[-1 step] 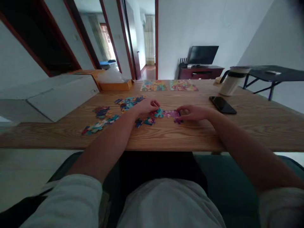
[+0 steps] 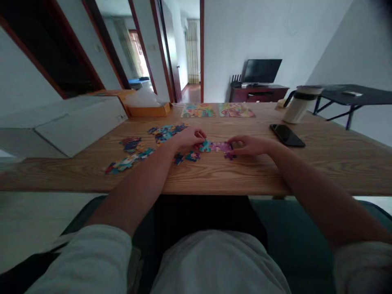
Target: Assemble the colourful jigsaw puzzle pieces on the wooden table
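A short strip of joined purple jigsaw pieces (image 2: 218, 146) lies on the wooden table in front of me. At its left end sits a teal jigsaw piece (image 2: 205, 146), gripped at its left side by the bent fingers of my left hand (image 2: 191, 137). My right hand (image 2: 247, 145) has its thumb and forefinger closed about the strip's right end, where a purple piece (image 2: 229, 156) juts toward me. Below my left wrist lie a few loose dark and teal jigsaw pieces (image 2: 192, 156). The left fingertips are partly hidden.
Heaps of loose jigsaw pieces (image 2: 167, 132) spread to the left, some partly behind my left arm. Two picture sheets (image 2: 198, 110) lie at the far edge. A white box (image 2: 82, 124) stands left; a phone (image 2: 287, 135) and a pale tumbler (image 2: 298, 107) are right.
The fingers of my left hand have shifted very slightly. Both hands and the jigsaw strip otherwise stay in place.
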The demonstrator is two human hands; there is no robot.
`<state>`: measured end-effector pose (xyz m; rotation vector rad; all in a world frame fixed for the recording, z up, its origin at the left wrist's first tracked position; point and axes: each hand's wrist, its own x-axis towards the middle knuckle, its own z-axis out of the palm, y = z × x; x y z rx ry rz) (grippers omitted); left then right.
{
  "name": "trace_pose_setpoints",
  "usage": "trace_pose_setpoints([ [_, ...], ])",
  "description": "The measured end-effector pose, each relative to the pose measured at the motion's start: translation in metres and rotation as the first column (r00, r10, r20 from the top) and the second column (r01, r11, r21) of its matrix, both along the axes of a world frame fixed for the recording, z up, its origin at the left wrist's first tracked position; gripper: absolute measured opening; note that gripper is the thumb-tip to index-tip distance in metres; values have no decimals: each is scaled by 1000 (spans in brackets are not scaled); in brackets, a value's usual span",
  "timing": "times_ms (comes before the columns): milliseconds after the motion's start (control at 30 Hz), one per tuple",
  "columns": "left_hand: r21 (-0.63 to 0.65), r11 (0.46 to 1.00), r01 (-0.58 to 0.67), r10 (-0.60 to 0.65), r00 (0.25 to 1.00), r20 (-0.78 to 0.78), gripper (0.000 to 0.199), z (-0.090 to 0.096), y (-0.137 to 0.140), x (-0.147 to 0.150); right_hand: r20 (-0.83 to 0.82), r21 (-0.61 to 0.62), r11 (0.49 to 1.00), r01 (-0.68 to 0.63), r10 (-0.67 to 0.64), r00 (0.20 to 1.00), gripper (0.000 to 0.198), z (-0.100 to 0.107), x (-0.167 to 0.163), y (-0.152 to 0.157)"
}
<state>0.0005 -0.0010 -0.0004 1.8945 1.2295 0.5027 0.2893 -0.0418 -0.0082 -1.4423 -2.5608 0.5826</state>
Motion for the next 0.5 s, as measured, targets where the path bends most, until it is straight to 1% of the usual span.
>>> trace_pose_setpoints([
  [100, -4, 1000, -9, 9, 1000, -7, 8, 1, -2, 0, 12, 0, 1000, 5, -5, 1000, 70, 1, 0, 0],
  [167, 20, 999, -28, 28, 1000, -14, 9, 4, -3, -2, 11, -20, 1000, 12, -12, 1000, 67, 1, 0, 0],
  [233, 66, 997, -48, 51, 997, -55, 11, 8, -1, -8, -2, -31, 999, 7, -7, 1000, 65, 2, 0, 0],
  [300, 159, 984, -76, 97, 987, -126, 13, 13, 4, -19, -8, -24, 1000, -5, 5, 1000, 64, 1, 1, 1],
  [367, 301, 944, -138, 192, 969, -158, 17, 19, 11, -33, 1, -21, 1000, -9, 9, 1000, 66, 0, 1, 2],
  [433, 433, 870, -234, 311, 943, -116, 21, 27, 18, -48, 4, -24, 1000, -1, 1, 1000, 69, -2, 2, 2],
  [500, 507, 802, -316, 400, 914, -63, 24, 38, 22, -60, -12, -18, 1000, 9, -9, 1000, 72, -3, 2, 2],
])
